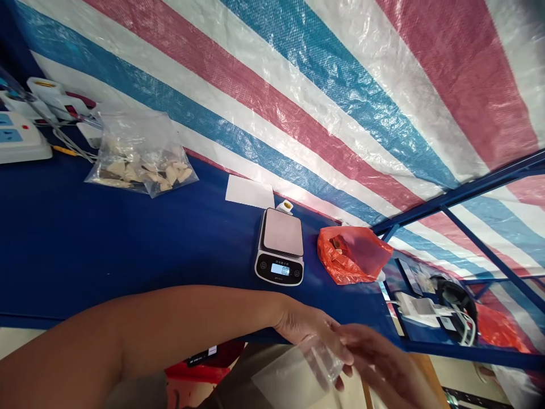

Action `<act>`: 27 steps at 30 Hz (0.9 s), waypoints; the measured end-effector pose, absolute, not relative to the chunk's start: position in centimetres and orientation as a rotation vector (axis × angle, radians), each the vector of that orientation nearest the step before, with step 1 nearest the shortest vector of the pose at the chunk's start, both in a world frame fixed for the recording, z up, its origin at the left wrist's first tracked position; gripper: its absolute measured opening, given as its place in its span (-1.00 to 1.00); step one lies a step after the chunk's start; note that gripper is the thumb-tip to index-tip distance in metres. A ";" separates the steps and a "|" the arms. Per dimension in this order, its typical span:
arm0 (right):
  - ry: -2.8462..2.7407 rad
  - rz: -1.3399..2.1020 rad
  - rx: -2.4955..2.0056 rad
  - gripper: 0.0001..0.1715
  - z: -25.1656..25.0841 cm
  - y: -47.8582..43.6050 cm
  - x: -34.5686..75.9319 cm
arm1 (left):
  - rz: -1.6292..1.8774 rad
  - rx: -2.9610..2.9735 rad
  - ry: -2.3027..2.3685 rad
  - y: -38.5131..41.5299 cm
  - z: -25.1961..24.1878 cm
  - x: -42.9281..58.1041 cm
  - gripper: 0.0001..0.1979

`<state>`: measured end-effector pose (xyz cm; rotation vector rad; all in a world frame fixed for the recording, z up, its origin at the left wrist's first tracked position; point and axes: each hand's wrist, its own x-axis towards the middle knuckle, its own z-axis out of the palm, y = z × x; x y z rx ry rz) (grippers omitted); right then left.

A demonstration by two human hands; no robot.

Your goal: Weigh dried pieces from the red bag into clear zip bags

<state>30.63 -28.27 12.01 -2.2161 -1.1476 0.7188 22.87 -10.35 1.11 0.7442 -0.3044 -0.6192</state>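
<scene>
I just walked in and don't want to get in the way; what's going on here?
A person has a thin clear bag at the near edge of the blue table. The left hand holds it; the right hand is blurred at the same end, its grip unclear. Beyond them, the scale is lit, reading 0.0. An open red bag sits to its right, and a bag of pale pieces lies farther left.

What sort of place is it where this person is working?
Probably a makeshift indoor work booth: striped plastic sheeting forms the wall, and a digital scale stands on a blue table in front of it.
</scene>
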 end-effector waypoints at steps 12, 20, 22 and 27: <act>-1.353 0.099 -2.609 -0.81 5.9 -8.7 45.6 | -0.682 0.743 -0.275 -10.6 0.6 23.4 -0.69; -1.292 0.068 -2.571 -0.91 2.6 -6.9 45.7 | -0.791 0.741 -0.211 -11.8 -1.8 25.5 -0.42; -1.238 0.026 -2.525 -0.89 2.3 -7.3 45.8 | -0.798 0.731 -0.198 -11.7 -1.6 25.3 -0.43; -1.000 -0.039 -2.368 -0.83 2.5 -8.7 46.2 | -0.764 0.732 -0.192 -11.3 -0.9 24.5 -0.48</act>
